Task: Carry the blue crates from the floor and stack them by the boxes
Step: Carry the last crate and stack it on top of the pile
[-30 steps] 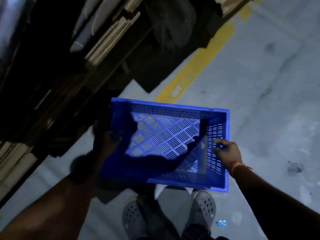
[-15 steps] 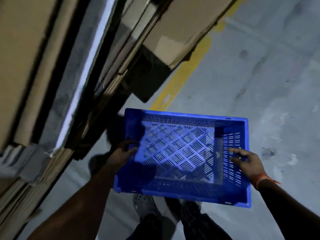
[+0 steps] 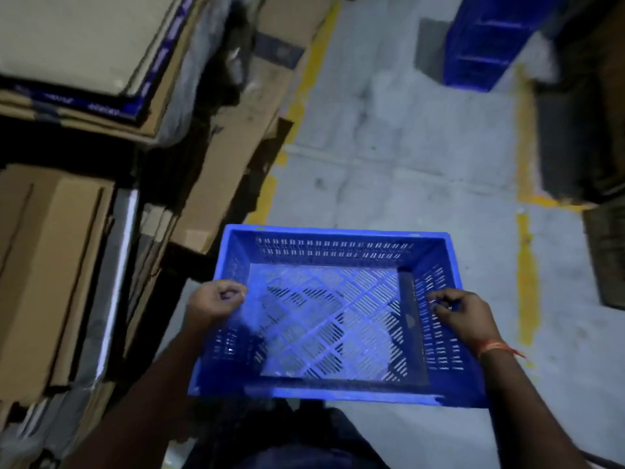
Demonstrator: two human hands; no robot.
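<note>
I hold an empty blue slotted crate (image 3: 329, 319) level in front of my body, above the grey floor. My left hand (image 3: 213, 304) grips its left rim, fingers curled over the edge. My right hand (image 3: 461, 316) grips the right wall, fingers hooked into the slots; an orange band sits on that wrist. A stack of blue crates (image 3: 487, 42) stands on the floor far ahead at the upper right. Brown cardboard boxes (image 3: 54, 265) are piled along my left side.
Flattened cardboard sheets (image 3: 233, 157) lean against the boxes next to a yellow floor line (image 3: 304, 86). A second yellow line (image 3: 526, 265) runs on the right, with dark objects (image 3: 575, 137) beyond it. Grey floor (image 3: 406, 164) lies between the lines.
The view has tilted up and forward: the far crate stack and the right yellow line have come into sight. The crate stays held in both hands, now lower in the frame.
</note>
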